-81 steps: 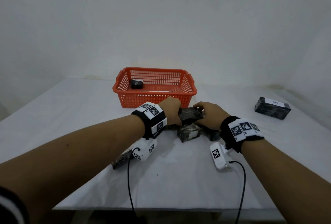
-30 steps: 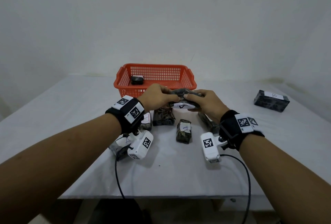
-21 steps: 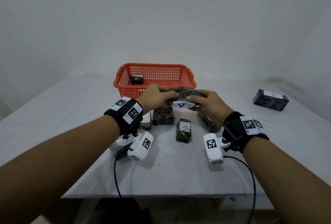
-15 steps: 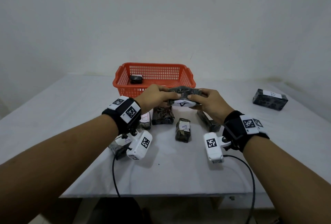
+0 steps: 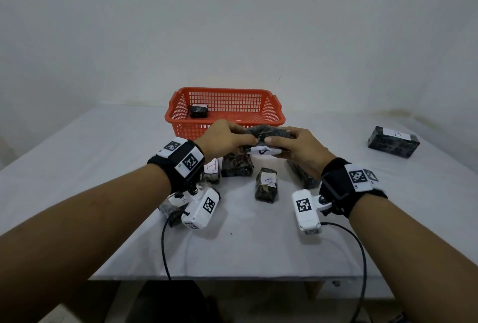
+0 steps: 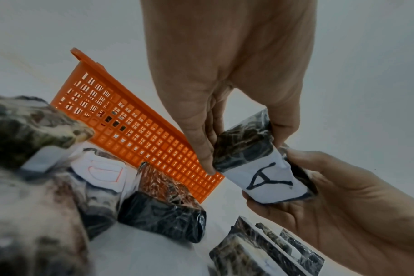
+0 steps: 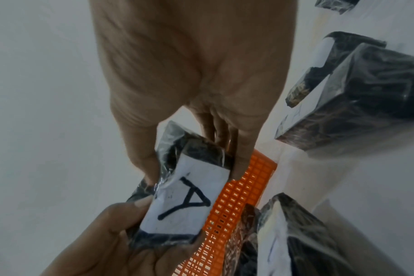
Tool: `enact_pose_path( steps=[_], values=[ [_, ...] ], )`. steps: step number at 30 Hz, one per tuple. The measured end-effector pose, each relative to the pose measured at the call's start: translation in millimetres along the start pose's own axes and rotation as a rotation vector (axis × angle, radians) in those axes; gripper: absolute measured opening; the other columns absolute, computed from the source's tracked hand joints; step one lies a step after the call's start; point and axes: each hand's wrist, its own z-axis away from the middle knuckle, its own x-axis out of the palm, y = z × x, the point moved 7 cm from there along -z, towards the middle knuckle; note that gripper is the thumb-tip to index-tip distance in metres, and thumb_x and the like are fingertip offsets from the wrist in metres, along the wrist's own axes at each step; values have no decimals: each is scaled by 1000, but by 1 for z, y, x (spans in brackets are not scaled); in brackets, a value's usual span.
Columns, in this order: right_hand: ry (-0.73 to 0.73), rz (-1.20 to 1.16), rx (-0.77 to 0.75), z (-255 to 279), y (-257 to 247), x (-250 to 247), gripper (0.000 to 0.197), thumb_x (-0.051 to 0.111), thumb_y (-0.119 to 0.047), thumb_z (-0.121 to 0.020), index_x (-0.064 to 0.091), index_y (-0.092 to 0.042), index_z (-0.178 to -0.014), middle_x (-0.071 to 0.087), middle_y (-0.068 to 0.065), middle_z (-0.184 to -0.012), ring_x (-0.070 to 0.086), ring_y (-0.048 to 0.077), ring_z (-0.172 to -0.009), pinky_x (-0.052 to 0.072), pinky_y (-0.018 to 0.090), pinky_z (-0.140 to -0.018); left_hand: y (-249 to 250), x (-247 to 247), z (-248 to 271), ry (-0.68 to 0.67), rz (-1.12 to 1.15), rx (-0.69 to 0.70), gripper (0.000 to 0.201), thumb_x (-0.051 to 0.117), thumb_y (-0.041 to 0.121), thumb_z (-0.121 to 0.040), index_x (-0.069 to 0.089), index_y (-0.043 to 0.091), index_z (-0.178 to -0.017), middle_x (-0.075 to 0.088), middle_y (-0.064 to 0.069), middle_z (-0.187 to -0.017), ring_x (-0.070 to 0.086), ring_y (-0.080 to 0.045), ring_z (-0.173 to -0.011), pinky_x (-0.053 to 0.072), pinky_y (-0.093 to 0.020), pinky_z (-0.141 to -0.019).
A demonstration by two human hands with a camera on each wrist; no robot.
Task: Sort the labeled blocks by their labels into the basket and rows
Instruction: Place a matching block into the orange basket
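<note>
Both hands hold one dark wrapped block (image 5: 266,141) with a white label marked A (image 6: 270,182) (image 7: 184,203), lifted in front of the orange basket (image 5: 274,113). My left hand (image 5: 227,139) pinches its left end and my right hand (image 5: 297,144) pinches its right end. On the white table (image 5: 258,240) below lie several more wrapped blocks: one labelled B (image 5: 212,171), a reddish-brown one (image 5: 236,166), one labelled A (image 5: 266,185), and one (image 5: 301,176) under my right wrist. One dark block (image 5: 198,110) lies in the basket.
A block labelled B (image 5: 393,141) sits alone at the table's far right. Another wrapped block (image 5: 172,209) lies partly hidden under the left wrist camera (image 5: 200,209). Camera cables (image 5: 164,250) hang over the table's front edge. A white wall stands close behind the basket.
The block has been lifted off the pile and turned so its A label faces me. Both hands rose with it and now hold nearly still.
</note>
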Motion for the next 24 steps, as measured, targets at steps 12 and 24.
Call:
enact_pose_path(
  steps=[12,24],
  values=[
    [83,27,-29,3,5,-11,36,79,-16,-88,71,-8,-122,77,16,-113,74,32,-107,57,49,-101,3,4,4,12,46,15,23,76,24,-92,77,6,-106,76,-15,-111,71,-28,-103,58,-46,-96],
    [43,-124,189,11,4,1,40,69,-20,-97,63,8,-125,69,27,-124,71,35,-113,63,42,-86,4,6,3,18,52,62,66,88,-7,-68,61,8,-126,71,-5,-119,69,-19,-113,59,-29,-91]
  ],
)
